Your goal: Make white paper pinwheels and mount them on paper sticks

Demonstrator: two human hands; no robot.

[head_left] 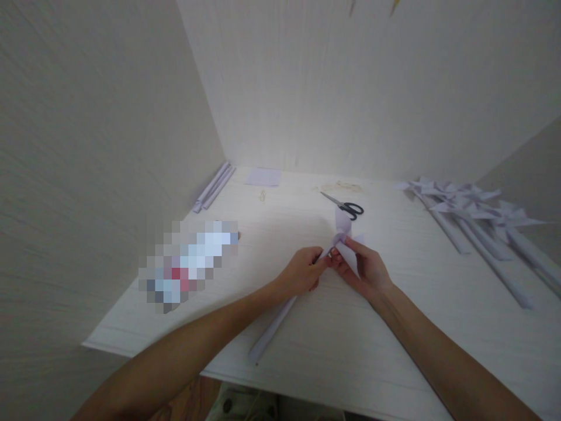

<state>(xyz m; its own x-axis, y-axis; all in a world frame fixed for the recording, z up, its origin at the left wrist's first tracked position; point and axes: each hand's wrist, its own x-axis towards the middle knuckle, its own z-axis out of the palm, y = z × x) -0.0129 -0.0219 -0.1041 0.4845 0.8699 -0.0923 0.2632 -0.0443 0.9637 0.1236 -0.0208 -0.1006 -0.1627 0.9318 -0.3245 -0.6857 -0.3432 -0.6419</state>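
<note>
My left hand [305, 269] is closed round a rolled paper stick [272, 330] near its upper end; the stick's lower end slants toward the table's front edge. At that upper end sits a folded pale-lilac paper pinwheel [344, 221], its flaps curling outward. My right hand [366, 266] pinches the pinwheel's paper with thumb and fingers, close to my left fingertips. Just beyond the paper lie scissors [348, 207] with black handles. How the pinwheel is joined to the stick is hidden by my fingers.
Several finished paper pinwheels on sticks [473, 213] lie at the right. Rolled paper sticks [214, 187] rest by the left wall, near a paper sheet [263, 176]. A pixelated object [197, 263] lies at left. Rubber bands [348, 186] are at the back.
</note>
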